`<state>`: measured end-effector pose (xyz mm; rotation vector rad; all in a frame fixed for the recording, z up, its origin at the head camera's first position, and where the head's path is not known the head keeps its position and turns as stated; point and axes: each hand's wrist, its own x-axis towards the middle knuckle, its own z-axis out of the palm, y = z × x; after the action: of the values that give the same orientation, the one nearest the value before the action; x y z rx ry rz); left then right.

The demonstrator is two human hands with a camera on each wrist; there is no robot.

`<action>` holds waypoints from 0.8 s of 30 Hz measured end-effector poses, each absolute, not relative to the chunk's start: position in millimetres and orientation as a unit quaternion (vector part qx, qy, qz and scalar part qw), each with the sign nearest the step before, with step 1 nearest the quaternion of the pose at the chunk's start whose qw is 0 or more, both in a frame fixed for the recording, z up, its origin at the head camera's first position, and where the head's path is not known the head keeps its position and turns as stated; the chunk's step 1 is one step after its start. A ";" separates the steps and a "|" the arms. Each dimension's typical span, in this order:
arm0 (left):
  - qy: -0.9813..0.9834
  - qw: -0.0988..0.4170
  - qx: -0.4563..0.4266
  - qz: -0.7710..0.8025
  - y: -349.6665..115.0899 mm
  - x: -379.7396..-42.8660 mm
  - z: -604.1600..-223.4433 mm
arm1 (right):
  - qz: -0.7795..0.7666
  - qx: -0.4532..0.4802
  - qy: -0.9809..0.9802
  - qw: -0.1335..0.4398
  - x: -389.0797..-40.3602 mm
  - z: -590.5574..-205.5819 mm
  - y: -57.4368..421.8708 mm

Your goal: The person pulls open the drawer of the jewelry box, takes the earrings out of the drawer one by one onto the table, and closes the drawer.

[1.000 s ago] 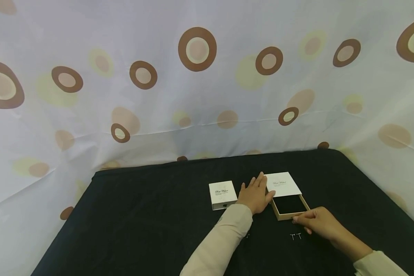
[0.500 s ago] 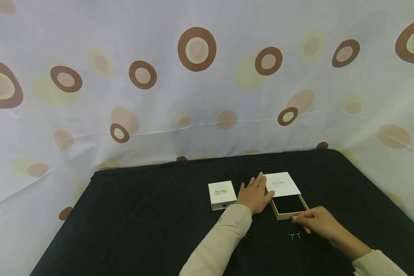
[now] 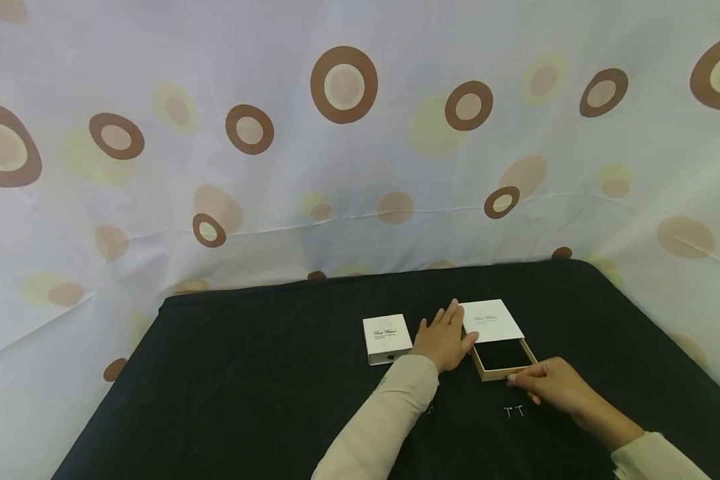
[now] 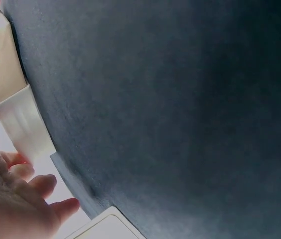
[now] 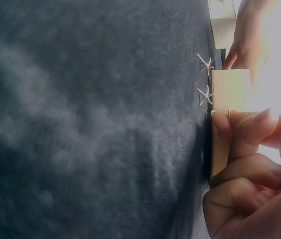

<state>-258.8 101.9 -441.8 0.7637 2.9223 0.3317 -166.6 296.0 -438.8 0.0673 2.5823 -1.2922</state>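
A white gift box (image 3: 489, 320) with printed lettering lies on the dark cloth, its tan drawer (image 3: 507, 375) pulled partway out toward me. Black lining shows inside the drawer. My left hand (image 3: 444, 339) rests with spread, fairly straight fingers along the box sleeve's left side; the left wrist view shows this hand (image 4: 18, 199) beside the pale sleeve wall. At the drawer's front, my right hand (image 3: 555, 385) pinches the middle of the front edge between thumb and index finger. Two silver starfish-shaped stud earrings (image 5: 206, 94) lie on the cloth in front of the drawer.
A smaller white box (image 3: 387, 339), printed and closed, stands left of my left hand. Something tiny and shiny (image 3: 430, 409) lies beside my left sleeve, mostly hidden. Behind the table hangs a white curtain (image 3: 288, 200) with brown circles.
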 end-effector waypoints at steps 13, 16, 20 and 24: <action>0.960 0.051 0.252 0.112 100.3 -256.6 -439.1 | -0.454 0.020 0.882 0.127 -168.9 -437.5 293.9; 0.959 0.051 0.253 0.114 100.4 -256.9 -439.2 | -0.456 0.020 0.880 0.130 -169.3 -437.0 293.7; 0.960 0.050 0.252 0.111 101.2 -257.7 -439.5 | -0.460 0.022 0.877 0.136 -169.6 -436.8 294.2; 0.962 0.049 0.250 0.104 101.8 -257.6 -439.3 | -0.459 0.019 0.877 0.142 -170.0 -437.6 294.9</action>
<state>-257.6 101.8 -439.3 0.7606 2.9308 0.3162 -170.0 294.9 -437.6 0.0545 2.5310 -1.3237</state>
